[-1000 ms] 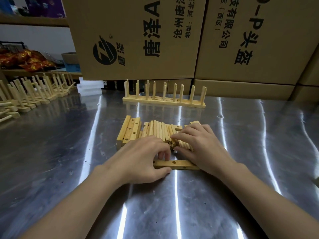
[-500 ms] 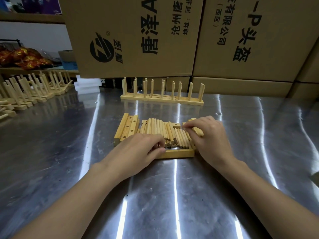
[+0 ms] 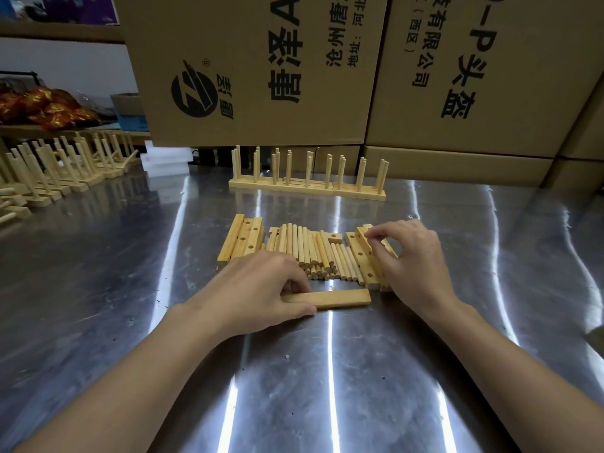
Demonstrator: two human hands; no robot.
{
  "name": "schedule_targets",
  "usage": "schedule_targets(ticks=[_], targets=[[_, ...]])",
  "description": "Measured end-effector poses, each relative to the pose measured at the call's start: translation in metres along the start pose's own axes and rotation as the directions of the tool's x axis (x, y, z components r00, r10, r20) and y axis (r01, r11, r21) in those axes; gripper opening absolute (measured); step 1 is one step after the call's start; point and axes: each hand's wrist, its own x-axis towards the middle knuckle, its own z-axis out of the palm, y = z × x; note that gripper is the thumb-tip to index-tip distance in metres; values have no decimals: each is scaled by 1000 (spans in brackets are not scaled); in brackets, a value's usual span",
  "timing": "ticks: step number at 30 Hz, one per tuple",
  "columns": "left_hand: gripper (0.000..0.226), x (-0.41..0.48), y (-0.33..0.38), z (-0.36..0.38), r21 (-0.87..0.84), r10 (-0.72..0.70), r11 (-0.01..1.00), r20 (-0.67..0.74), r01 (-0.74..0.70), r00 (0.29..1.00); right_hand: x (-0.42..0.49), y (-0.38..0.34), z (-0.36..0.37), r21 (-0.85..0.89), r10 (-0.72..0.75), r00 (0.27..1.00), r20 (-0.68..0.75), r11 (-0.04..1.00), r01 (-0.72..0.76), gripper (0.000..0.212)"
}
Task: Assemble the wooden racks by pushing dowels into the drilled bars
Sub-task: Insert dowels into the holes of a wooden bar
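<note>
Left hand (image 3: 261, 289) is closed on the left end of a crosswise bar (image 3: 343, 298); a drilled bar (image 3: 364, 256) right of the dowels (image 3: 304, 246) is pinched by the right hand (image 3: 411, 256). The dowels are stacked just beyond, lengths pointing away.

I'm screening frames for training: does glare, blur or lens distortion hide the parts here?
Head view: glare streaks run down the table, none over the dowels or the bar the left hand holds; both look sharp. Wide-angle distortion tilts the boxes; the racks at left look softer.
</note>
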Motion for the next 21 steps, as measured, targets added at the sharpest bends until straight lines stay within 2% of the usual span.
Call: schedule_targets(ticks=[3, 8, 14, 19, 21], targets=[[24, 0, 4, 0, -131, -1, 991, -19, -2, 1000, 0, 0, -1, -12, 2, 1000, 5, 1000, -2, 11], [26, 0, 6, -6, -371, -17, 928, 69, 41, 997, 1, 2, -2, 14, -12, 1000, -4, 1000, 12, 10], [21, -4, -5, -18, -318, -77, 932, 290, 172, 954, 0, 5, -4, 11, 1, 1000, 6, 1000, -1, 10], [14, -4, -7, -18, -345, -69, 922, 302, 176, 951, -1, 3, -4, 29, -8, 999, 34, 1000, 7, 11], [13, -3, -7, -17, -346, -79, 921, 293, 182, 953, -1, 3, -5, 50, -43, 995, 88, 998, 38, 11]])
